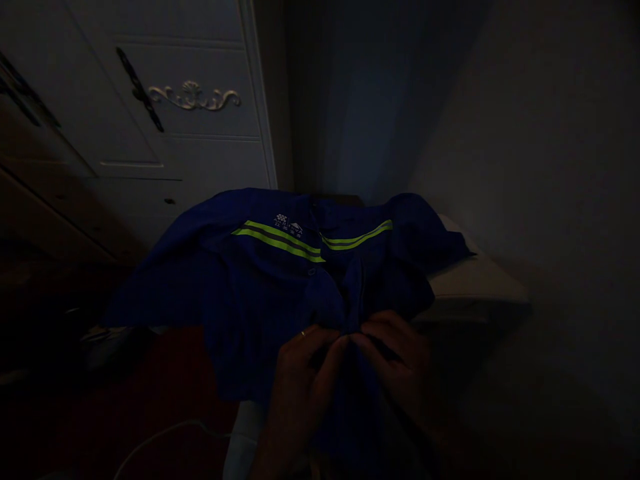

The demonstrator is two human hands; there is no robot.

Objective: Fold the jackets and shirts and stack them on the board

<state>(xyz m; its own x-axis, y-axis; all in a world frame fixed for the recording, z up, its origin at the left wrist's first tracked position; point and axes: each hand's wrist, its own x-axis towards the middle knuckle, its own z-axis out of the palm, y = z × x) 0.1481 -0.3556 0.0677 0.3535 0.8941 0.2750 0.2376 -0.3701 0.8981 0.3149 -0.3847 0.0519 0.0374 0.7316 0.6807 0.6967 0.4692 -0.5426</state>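
Observation:
A dark blue work jacket (pixel 260 293) with yellow-green reflective stripes and a white printed logo lies spread out in front of me. Its front opening runs down the middle, with a button below the stripe. Near the lower front edge, my left hand (pixel 305 373) pinches the cloth between thumb and fingers; a ring shows on one finger. My right hand (pixel 397 357) pinches the same front edge just beside it, the fingertips of both hands nearly touching. Whatever small fastening lies between the fingertips is hidden, and the light is very dim.
Beneath the jacket, a pale padded surface (pixel 480 287) shows at right. A white cabinet (pixel 210 160) with dark handles and a carved ornament stands behind at left. A pale wall (pixel 560 167) rises at right. A white cable (pixel 165 430) crosses the dark red floor (pixel 165 373).

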